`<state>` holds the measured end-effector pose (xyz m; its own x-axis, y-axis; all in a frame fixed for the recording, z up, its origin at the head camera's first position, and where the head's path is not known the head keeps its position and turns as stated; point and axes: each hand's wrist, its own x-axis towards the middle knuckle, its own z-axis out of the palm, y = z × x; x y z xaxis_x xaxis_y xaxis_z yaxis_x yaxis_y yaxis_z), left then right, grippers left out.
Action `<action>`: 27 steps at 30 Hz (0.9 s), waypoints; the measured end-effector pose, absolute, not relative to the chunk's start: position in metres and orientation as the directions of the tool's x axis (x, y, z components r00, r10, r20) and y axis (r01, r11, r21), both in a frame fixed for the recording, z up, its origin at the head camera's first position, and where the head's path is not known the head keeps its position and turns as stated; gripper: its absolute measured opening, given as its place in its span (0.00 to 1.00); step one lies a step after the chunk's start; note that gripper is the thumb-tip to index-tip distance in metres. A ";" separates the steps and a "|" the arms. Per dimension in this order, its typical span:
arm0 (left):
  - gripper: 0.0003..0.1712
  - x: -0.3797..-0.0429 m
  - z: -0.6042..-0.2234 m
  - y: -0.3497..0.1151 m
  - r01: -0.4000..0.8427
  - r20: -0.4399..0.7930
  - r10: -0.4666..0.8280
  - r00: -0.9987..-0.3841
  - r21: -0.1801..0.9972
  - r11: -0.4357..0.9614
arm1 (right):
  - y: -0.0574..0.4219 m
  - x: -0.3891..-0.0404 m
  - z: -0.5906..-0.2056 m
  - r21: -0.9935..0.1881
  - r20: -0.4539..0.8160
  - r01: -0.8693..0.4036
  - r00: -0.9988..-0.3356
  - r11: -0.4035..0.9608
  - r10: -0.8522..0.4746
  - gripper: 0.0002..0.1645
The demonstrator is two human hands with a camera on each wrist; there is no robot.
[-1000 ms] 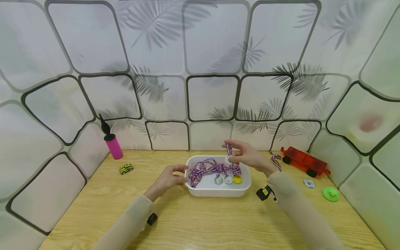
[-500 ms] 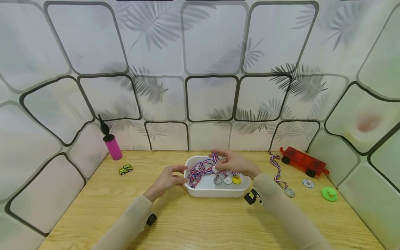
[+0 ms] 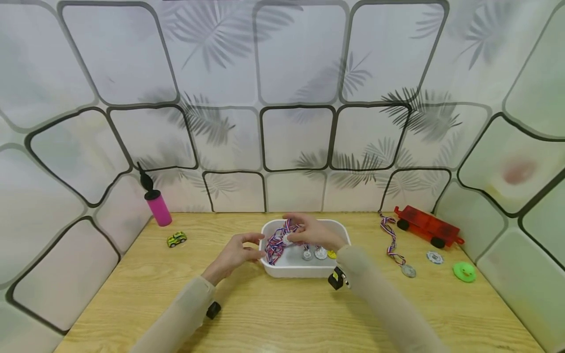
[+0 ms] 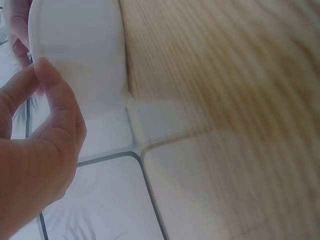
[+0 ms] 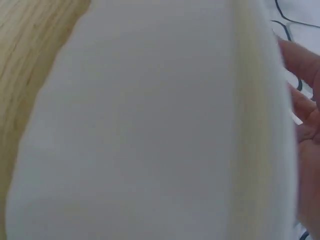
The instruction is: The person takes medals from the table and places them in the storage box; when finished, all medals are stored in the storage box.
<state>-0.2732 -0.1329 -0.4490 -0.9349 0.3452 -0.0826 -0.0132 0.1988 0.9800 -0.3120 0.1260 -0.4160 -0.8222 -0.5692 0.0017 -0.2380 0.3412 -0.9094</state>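
The right hand, pinching a medal, had moved toward nine o'clock, apparently bringing it to the piled ribbons; the left hand loosely touched the basin.

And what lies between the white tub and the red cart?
In the head view: a striped ribbon on the table, its silver medal at the near end.

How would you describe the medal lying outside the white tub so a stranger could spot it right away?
On the wooden table, find the white tub near the wall, then look right, to the near side of the red wheeled toy. A silver medal lies there, its red, white and blue ribbon trailing back toward the wall. Unlike the pale disc nearby, it has a ribbon.
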 end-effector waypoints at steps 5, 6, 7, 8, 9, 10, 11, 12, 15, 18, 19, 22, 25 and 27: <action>0.33 -0.274 -0.449 -0.134 -0.004 -0.075 0.350 -0.934 0.980 0.198 | 0.113 -0.314 -0.429 -0.913 -0.003 -0.220 -0.840 0.345 -0.543 0.32; 0.33 -0.274 -0.449 -0.134 -0.003 -0.074 0.351 -0.933 0.980 0.200 | 0.111 -0.314 -0.431 -0.913 -0.004 -0.215 -0.845 0.346 -0.534 0.29; 0.33 -0.274 -0.449 -0.134 -0.001 -0.074 0.353 -0.933 0.979 0.202 | 0.108 -0.313 -0.433 -0.915 0.000 -0.212 -0.850 0.343 -0.526 0.27; 0.33 -0.274 -0.449 -0.134 0.002 -0.072 0.354 -0.932 0.979 0.203 | 0.106 -0.313 -0.436 -0.917 0.001 -0.207 -0.855 0.340 -0.518 0.24; 0.33 -0.274 -0.449 -0.134 0.004 -0.070 0.356 -0.932 0.979 0.203 | 0.104 -0.312 -0.437 -0.918 0.004 -0.207 -0.858 0.339 -0.513 0.21; 0.33 -0.273 -0.449 -0.134 0.005 -0.069 0.356 -0.932 0.979 0.202 | 0.102 -0.312 -0.440 -0.918 0.010 -0.211 -0.859 0.335 -0.512 0.18; 0.33 -0.273 -0.449 -0.134 0.006 -0.067 0.356 -0.932 0.980 0.201 | 0.100 -0.311 -0.441 -0.918 0.016 -0.215 -0.860 0.334 -0.510 0.15; 0.33 -0.272 -0.449 -0.134 0.006 -0.066 0.355 -0.932 0.980 0.197 | 0.098 -0.311 -0.443 -0.917 0.022 -0.222 -0.858 0.332 -0.513 0.13; 0.33 -0.272 -0.450 -0.134 0.006 -0.060 0.358 -0.932 0.984 0.180 | 0.092 -0.310 -0.446 -0.912 0.025 -0.229 -0.858 0.339 -0.513 0.06; 0.32 -0.271 -0.450 -0.134 0.003 -0.060 0.364 -0.929 0.986 0.169 | 0.088 -0.308 -0.447 -0.911 0.023 -0.224 -0.865 0.345 -0.501 0.04; 0.32 -0.271 -0.450 -0.134 0.004 -0.057 0.367 -0.929 0.986 0.166 | 0.087 -0.307 -0.448 -0.913 0.023 -0.221 -0.867 0.343 -0.497 0.05; 0.32 -0.271 -0.450 -0.134 0.008 -0.053 0.367 -0.929 0.987 0.162 | 0.085 -0.306 -0.450 -0.923 0.014 -0.200 -0.871 0.329 -0.491 0.07; 0.32 -0.271 -0.451 -0.133 0.014 -0.045 0.364 -0.930 0.987 0.158 | 0.084 -0.307 -0.452 -0.927 0.012 -0.199 -0.863 0.318 -0.505 0.10; 0.31 -0.271 -0.451 -0.133 0.017 -0.042 0.362 -0.931 0.987 0.157 | 0.083 -0.307 -0.452 -0.924 0.011 -0.205 -0.858 0.323 -0.514 0.11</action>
<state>-0.2709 -0.1331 -0.4511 -0.9312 0.3621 -0.0421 0.0165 0.1573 0.9874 -0.3072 0.0827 -0.4519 -0.8579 -0.5137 0.0111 -0.2053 0.3228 -0.9239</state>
